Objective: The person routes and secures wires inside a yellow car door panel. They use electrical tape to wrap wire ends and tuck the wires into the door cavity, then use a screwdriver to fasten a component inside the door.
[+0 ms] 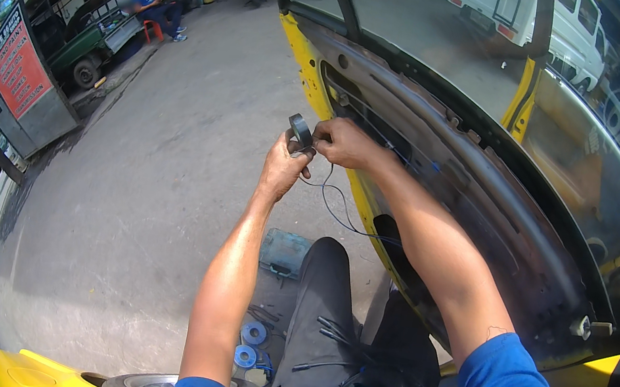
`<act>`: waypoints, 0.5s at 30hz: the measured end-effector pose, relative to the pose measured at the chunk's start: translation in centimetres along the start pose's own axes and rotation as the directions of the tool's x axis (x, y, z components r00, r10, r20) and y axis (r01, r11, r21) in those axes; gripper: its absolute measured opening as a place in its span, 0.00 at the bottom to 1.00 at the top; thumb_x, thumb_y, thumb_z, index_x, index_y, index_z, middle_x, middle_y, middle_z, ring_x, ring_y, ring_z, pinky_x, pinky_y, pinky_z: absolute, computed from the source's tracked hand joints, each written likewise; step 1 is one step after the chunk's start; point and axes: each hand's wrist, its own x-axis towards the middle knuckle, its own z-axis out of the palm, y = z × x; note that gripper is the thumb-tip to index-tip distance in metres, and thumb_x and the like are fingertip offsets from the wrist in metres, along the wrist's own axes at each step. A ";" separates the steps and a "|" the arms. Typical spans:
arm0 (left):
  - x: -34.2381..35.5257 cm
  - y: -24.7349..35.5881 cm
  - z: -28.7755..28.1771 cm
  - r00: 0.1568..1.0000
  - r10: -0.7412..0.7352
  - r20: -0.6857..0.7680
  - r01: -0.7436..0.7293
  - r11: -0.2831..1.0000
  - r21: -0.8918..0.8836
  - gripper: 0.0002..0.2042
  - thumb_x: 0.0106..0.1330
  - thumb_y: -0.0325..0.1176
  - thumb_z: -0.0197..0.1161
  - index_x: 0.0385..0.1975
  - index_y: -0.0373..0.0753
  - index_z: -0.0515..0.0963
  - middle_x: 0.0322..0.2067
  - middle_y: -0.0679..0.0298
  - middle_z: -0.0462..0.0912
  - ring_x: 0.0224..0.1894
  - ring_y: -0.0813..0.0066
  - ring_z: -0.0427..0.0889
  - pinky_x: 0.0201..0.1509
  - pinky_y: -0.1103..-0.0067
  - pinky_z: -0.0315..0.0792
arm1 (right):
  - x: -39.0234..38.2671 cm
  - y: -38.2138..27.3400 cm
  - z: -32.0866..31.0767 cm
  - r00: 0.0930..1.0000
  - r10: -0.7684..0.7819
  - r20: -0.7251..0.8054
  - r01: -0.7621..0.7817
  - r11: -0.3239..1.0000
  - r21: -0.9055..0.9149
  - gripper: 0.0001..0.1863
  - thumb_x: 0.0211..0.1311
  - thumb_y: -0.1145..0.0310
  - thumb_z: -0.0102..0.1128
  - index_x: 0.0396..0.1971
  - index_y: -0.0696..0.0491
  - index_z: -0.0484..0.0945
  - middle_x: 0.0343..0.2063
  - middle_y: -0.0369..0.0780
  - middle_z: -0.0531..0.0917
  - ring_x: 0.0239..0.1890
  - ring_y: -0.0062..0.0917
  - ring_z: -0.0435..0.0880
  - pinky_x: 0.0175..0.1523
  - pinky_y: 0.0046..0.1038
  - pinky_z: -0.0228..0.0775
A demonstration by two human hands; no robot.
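My left hand (283,161) holds a roll of dark tape (300,130) upright, with thin dark wire (330,190) beside its fingers. Just to its right, my right hand (342,141) has its fingers pinched close to the roll, on the wire or tape end; exactly which is too small to tell. The wire hangs in loops and runs to the stripped yellow car door (469,201), whose dark inner panel is exposed under the glass.
A teal case (281,253) and blue round objects (254,334) lie on the pavement (122,214) by my legs. A yellow body panel (19,370) is behind them. A seated person (153,10), a green vehicle (76,38), a signboard (20,70) and a white van (498,9) stand farther off.
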 end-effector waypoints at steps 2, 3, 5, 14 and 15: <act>-0.3 0.3 -1.0 0.990 -0.015 0.139 0.030 0.994 -0.108 0.35 0.62 0.51 0.73 0.62 0.33 0.71 0.40 0.59 0.85 0.30 0.78 0.83 0.31 0.79 0.70 | -0.1 -0.1 0.0 1.000 0.006 -0.013 -0.006 0.999 0.046 0.14 0.58 0.66 0.62 0.38 0.61 0.86 0.32 0.54 0.88 0.37 0.44 0.88 0.46 0.40 0.78; -0.4 0.3 -1.1 0.991 -0.033 0.132 0.056 0.983 -0.174 0.34 0.64 0.58 0.70 0.57 0.34 0.75 0.38 0.62 0.83 0.30 0.79 0.80 0.30 0.82 0.64 | -0.1 0.0 0.0 1.000 0.022 -0.010 -0.021 0.997 0.079 0.15 0.58 0.66 0.63 0.39 0.61 0.87 0.32 0.53 0.88 0.37 0.43 0.88 0.47 0.39 0.78; -0.2 0.4 -1.2 0.990 -0.073 0.120 0.091 0.984 -0.151 0.33 0.65 0.61 0.67 0.54 0.34 0.78 0.39 0.61 0.84 0.30 0.79 0.80 0.31 0.82 0.66 | -0.1 0.0 0.0 0.999 0.043 -0.010 -0.042 0.994 0.099 0.15 0.57 0.66 0.65 0.38 0.61 0.87 0.33 0.52 0.89 0.37 0.41 0.89 0.47 0.38 0.78; 0.0 -0.9 0.0 0.990 0.031 0.135 0.046 0.847 -0.530 0.29 0.68 0.49 0.69 0.60 0.36 0.72 0.44 0.66 0.80 0.37 0.80 0.76 0.37 0.83 0.64 | 0.2 0.9 0.0 0.992 0.125 -0.016 -0.119 0.970 0.212 0.14 0.56 0.65 0.66 0.36 0.61 0.87 0.30 0.50 0.88 0.34 0.35 0.87 0.44 0.35 0.76; -0.4 -0.9 0.0 0.989 0.054 0.139 0.038 0.809 -0.587 0.31 0.67 0.47 0.71 0.64 0.37 0.70 0.44 0.66 0.79 0.37 0.79 0.75 0.38 0.82 0.63 | 0.3 1.0 0.0 0.990 0.141 -0.017 -0.135 0.971 0.199 0.14 0.56 0.65 0.66 0.36 0.61 0.86 0.30 0.50 0.88 0.35 0.34 0.87 0.44 0.35 0.76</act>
